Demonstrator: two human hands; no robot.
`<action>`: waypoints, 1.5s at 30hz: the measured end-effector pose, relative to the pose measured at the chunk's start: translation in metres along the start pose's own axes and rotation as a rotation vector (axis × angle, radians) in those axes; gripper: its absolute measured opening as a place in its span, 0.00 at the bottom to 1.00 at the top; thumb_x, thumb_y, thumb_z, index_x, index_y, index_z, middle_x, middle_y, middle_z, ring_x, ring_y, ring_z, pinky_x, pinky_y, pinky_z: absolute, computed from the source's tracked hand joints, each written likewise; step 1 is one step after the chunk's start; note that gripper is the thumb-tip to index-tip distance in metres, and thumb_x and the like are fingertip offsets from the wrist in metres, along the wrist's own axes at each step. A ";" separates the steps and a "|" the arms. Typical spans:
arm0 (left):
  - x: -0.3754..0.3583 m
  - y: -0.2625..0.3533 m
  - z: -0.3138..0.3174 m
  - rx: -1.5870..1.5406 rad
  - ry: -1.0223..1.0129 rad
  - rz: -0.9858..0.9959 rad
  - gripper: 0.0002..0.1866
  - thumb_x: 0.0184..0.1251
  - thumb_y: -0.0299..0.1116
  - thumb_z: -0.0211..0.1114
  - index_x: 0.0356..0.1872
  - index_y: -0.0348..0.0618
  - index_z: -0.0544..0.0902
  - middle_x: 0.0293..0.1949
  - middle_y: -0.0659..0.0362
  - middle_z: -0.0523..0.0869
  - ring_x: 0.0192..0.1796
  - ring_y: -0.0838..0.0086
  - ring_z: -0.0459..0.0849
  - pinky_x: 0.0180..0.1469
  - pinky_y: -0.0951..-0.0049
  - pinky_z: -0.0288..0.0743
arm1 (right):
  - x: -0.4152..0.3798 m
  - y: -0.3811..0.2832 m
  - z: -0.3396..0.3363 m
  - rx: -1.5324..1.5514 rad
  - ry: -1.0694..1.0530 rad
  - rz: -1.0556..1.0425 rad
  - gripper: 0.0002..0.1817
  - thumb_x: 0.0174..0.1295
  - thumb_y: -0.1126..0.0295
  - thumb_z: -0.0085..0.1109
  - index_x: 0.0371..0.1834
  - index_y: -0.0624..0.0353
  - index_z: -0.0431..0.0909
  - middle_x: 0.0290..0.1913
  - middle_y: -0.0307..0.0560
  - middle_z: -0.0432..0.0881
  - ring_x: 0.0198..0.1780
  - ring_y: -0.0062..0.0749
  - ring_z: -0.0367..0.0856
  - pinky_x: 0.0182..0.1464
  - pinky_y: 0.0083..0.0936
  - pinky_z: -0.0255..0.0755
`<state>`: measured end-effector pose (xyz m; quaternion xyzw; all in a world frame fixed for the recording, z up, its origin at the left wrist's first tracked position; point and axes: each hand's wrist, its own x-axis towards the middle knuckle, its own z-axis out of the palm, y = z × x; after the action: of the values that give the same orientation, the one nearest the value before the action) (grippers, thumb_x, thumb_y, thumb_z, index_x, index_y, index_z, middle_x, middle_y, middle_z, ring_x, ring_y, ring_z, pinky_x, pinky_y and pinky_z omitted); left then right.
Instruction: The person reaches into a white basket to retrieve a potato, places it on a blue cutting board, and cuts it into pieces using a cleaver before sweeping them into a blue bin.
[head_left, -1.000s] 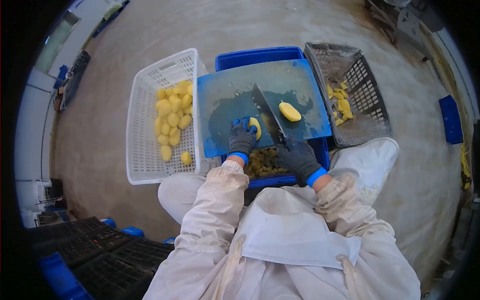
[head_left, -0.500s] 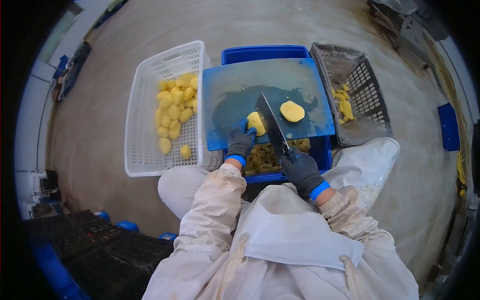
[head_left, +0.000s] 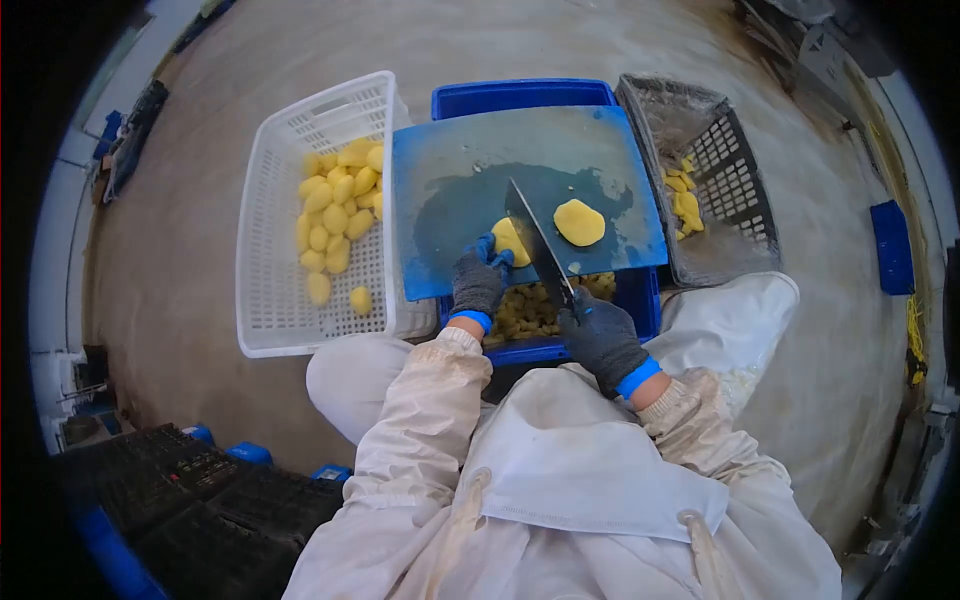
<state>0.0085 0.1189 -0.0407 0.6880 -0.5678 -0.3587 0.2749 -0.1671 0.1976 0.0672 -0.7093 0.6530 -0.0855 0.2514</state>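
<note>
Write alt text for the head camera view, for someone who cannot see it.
Seen from above, a gloved left hand steadies a peeled potato half on a blue cutting board while the right hand holds a knife beside it. A white basket of potatoes sits left, a dark basket right.

No legible text, label, brand, number or sign appears anywhere in the view. The blue cutting board (head_left: 520,160), the white basket (head_left: 270,300) to its left, the dark basket (head_left: 740,200) to its right and the blue crate (head_left: 520,98) beneath it carry no readable marking. The gloves and the light work clothing below the board show no print either.
</note>
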 end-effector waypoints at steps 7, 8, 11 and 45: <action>0.004 -0.014 0.008 -0.044 0.042 0.014 0.24 0.55 0.42 0.64 0.51 0.40 0.77 0.39 0.47 0.82 0.42 0.57 0.82 0.48 0.61 0.74 | 0.005 -0.008 0.002 0.021 -0.110 0.007 0.13 0.59 0.63 0.48 0.37 0.64 0.70 0.25 0.59 0.79 0.31 0.55 0.79 0.35 0.47 0.71; 0.004 -0.013 0.007 -0.042 0.039 0.013 0.24 0.55 0.42 0.65 0.51 0.40 0.77 0.39 0.47 0.82 0.42 0.57 0.82 0.48 0.61 0.74 | 0.007 -0.009 0.004 0.023 -0.131 0.021 0.14 0.59 0.63 0.47 0.37 0.64 0.70 0.25 0.60 0.79 0.31 0.55 0.79 0.35 0.47 0.71; 0.001 0.003 -0.005 0.033 -0.030 -0.009 0.27 0.55 0.42 0.66 0.52 0.36 0.76 0.44 0.47 0.83 0.46 0.63 0.83 0.49 0.65 0.74 | 0.027 -0.001 0.033 -0.048 -0.127 0.016 0.15 0.60 0.63 0.45 0.39 0.65 0.73 0.28 0.60 0.81 0.33 0.53 0.81 0.37 0.44 0.74; 0.011 0.072 0.024 0.491 0.113 0.015 0.40 0.53 0.54 0.61 0.65 0.47 0.60 0.62 0.44 0.63 0.66 0.49 0.59 0.66 0.49 0.51 | -0.034 0.052 -0.042 0.449 0.202 0.053 0.13 0.60 0.65 0.52 0.44 0.61 0.73 0.24 0.55 0.78 0.27 0.49 0.79 0.30 0.38 0.71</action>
<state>-0.0512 0.0946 -0.0004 0.7489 -0.6267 -0.1690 0.1334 -0.2366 0.2196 0.0858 -0.6061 0.6580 -0.2923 0.3380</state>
